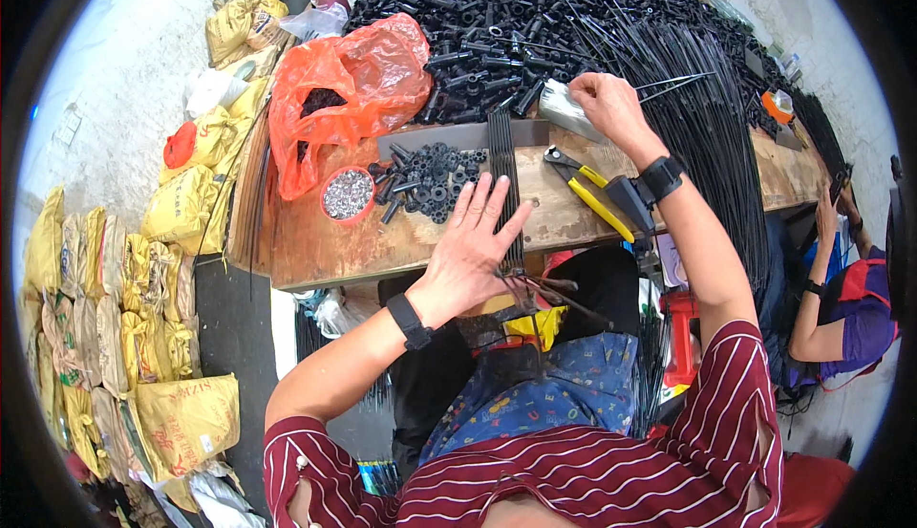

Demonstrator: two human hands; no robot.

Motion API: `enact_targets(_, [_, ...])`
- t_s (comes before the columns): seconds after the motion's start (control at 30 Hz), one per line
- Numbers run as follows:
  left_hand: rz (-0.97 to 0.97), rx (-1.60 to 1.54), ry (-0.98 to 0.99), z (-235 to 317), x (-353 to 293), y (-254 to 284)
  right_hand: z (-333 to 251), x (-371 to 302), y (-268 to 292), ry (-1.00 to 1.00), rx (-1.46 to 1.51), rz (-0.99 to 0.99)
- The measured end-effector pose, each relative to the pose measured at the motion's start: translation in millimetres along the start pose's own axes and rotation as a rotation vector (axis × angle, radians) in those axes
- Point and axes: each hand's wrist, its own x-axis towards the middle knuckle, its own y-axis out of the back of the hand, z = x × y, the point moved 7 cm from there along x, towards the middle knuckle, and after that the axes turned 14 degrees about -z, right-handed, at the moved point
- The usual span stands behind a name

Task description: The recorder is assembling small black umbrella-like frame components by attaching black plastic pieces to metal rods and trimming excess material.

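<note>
The left grip [468, 256] hides part of the black rods [501, 141], the right grip [613, 109] part of the white bundle [562, 108].

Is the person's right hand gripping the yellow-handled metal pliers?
No, the yellow-handled metal pliers lie on the brown wooden table, while the right hand is beyond them, by the pale whitish bundle.

A workshop: the wooden table [334, 258] carries a heap of black tubular parts [458, 2] along its far edge, long black rods [709, 136] toward its right end and yellow-handled cutting pliers [600, 210] by its near edge; filled sacks [143, 303] are piled beyond its left edge.
</note>
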Motion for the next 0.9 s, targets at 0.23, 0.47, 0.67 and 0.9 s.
enact_targets(0.23, [-0.020, 0.062, 0.018, -2.9, 0.6, -0.9, 13.6, 9.3, -16.7, -0.010, -0.187, -0.221])
enact_targets(0.47, [-0.012, -0.016, 0.011, 1.2, -1.3, 2.6, 2.8, 3.9, -7.7, 0.116, -0.245, -0.017])
enact_targets(0.67, [-0.053, 0.038, 0.028, -0.4, -4.0, -1.5, -42.4, -4.9, -19.4, 0.302, -0.079, -0.044])
enact_targets(0.9, [-0.009, 0.116, 0.007, 0.6, -2.6, -3.7, -85.9, 8.0, -37.5, 0.435, 0.039, -0.094])
